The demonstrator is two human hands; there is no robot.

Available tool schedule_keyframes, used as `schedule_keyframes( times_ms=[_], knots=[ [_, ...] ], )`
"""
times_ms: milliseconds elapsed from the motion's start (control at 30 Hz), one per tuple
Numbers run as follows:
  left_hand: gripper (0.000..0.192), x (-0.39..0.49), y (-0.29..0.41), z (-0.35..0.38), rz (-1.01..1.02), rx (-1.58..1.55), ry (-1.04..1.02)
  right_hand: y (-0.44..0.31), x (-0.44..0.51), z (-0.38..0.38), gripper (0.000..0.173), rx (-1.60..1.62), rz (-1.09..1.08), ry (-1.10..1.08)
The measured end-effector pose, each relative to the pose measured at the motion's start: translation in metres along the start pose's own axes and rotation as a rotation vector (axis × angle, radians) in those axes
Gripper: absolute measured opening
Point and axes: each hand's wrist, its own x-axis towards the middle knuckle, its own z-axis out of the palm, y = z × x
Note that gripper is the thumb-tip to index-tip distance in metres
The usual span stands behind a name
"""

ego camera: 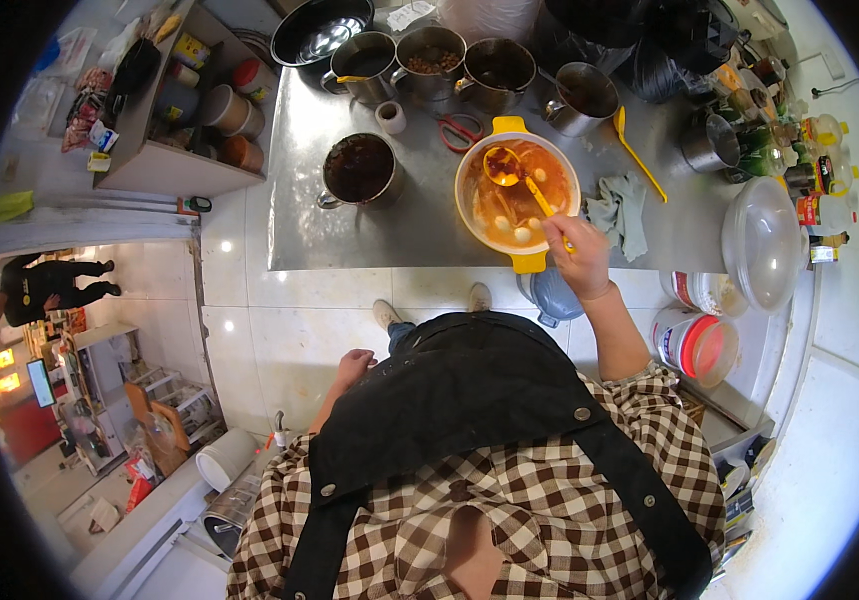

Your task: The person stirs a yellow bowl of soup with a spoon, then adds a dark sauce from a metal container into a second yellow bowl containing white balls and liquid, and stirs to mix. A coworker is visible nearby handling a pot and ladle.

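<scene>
My right hand (579,251) grips the handle of a yellow ladle (540,196). The ladle's bowl is over the soup and carries a dark red paste. Below it stands a two-handled pot (528,262), yellow outside and pale inside. Orange-red broth (489,199) fills the pot, with several pale, egg-like balls (522,234) in it. My left hand (357,364) hangs low beside my black apron, fingers curled, with nothing seen in it. To the pot's left is a steel mug (382,199) of dark sauce. A grey-green cloth (619,214) lies right of the pot.
Red scissors (461,133), a white roll (390,118) and a yellow spoon (639,157) lie on the steel table (429,247). Several steel mugs line its back. Bottles (823,169) and a plastic bowl (763,244) crowd the right. Buckets (688,345) stand below; another person (47,289) is beyond the doorway.
</scene>
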Motion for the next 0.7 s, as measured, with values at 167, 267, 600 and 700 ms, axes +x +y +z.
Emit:
schedule_keyframes(
  times_ms=[167,267,600,700],
  knots=[
    [0.024,0.006,-0.005,-0.001,0.022,-0.014,-0.016,-0.008,-0.014,-0.016,0.01,0.352,0.446,0.078],
    [0.025,0.008,-0.006,-0.001,0.03,0.061,-0.017,-0.008,-0.016,-0.014,0.01,0.45,0.589,0.052],
    [0.024,0.005,0.012,0.0,0.017,0.012,-0.031,-0.001,-0.007,0.016,0.012,0.145,0.077,-0.004],
    [0.023,0.003,0.012,0.001,0.007,0.0,-0.032,0.002,-0.012,0.014,0.015,0.51,0.664,0.085]
  ],
)
